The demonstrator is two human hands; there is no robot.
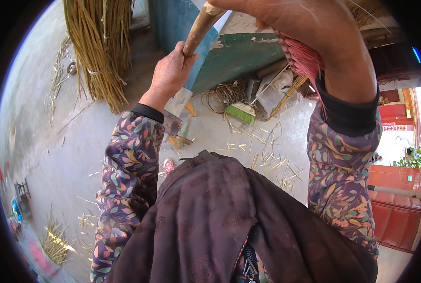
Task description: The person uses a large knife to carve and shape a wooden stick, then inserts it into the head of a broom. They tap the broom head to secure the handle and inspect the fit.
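Observation:
My left hand is closed around a thick wooden stick that slants up to the right. At the top edge my right hand is closed at the stick's upper end, its fingers partly cut off by the picture's edge. Pink-red bristles, bound in ridges at their upper part, hang behind my right forearm. Whether they join the stick is hidden. Both my sleeves are flowered with black cuffs, and a dark brown apron-like cloth covers my front.
A tall tied bundle of stalks stands upper left. Beyond my hands are a blue-green wall base, a green-bristled broom and tangled fibres. Cut straw pieces litter the concrete floor. Red furniture stands at right.

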